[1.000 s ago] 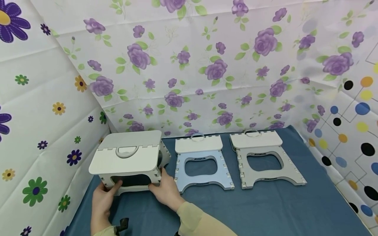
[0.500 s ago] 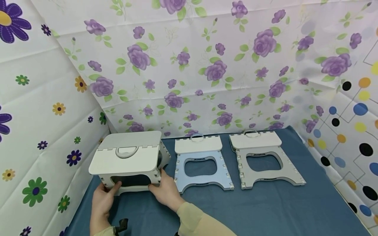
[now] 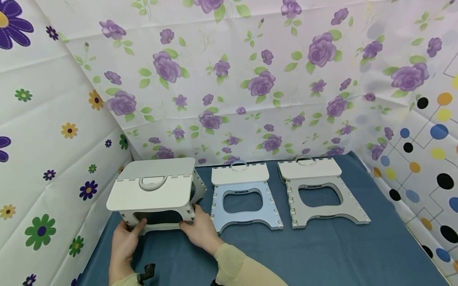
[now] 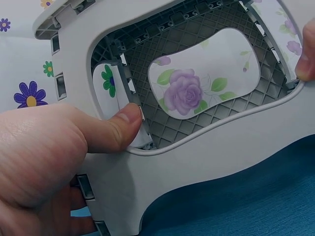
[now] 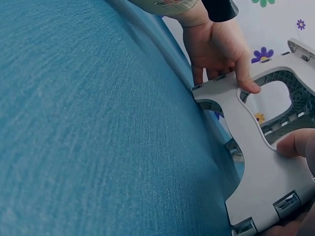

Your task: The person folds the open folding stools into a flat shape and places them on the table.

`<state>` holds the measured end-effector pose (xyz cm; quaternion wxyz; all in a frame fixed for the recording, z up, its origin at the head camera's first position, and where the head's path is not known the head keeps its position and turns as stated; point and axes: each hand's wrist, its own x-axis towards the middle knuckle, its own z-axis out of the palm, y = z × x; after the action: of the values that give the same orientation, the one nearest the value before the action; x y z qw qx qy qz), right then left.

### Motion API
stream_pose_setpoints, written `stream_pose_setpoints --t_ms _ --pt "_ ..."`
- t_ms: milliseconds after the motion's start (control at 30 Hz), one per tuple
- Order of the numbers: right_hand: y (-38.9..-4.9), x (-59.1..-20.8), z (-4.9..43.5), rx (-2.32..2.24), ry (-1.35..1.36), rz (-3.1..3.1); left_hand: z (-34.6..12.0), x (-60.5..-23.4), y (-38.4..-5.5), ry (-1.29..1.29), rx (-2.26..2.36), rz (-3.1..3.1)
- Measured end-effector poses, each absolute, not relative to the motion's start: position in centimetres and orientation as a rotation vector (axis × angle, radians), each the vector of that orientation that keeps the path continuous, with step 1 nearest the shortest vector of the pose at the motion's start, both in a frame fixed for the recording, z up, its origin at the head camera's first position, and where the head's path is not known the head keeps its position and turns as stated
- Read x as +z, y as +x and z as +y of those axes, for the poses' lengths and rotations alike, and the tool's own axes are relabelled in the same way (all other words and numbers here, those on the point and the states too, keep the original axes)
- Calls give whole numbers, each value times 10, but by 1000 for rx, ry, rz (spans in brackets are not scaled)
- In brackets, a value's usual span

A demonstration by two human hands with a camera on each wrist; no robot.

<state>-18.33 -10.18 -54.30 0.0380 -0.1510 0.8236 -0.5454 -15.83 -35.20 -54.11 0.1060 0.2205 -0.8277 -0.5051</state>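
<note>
An unfolded white-and-grey folding step stool stands at the left of the blue cloth, a handle loop on its top. My left hand grips the left side of its front leg panel, thumb hooked over the edge of the oval opening. On the right side of the same panel, my right hand holds on with its thumb at the opening's lower edge. The left wrist view shows the left thumb on the opening's rim and fingers behind the panel. In the right wrist view the stool's front panel lies between both hands.
A blue-and-white folding stool lies folded flat right of the standing one. Farther right lies a folded grey-and-white stool. Blue cloth covers the table. Flowered sheets rise at the back and left, a dotted sheet at the right.
</note>
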Motion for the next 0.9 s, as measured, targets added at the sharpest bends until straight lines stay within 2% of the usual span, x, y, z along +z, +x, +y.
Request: stream_pose_setpoints --t_ms 900 --pt "-187 -543 -103 -1649 -422 2528 -354 -543 -162 620 -1452 -2467"
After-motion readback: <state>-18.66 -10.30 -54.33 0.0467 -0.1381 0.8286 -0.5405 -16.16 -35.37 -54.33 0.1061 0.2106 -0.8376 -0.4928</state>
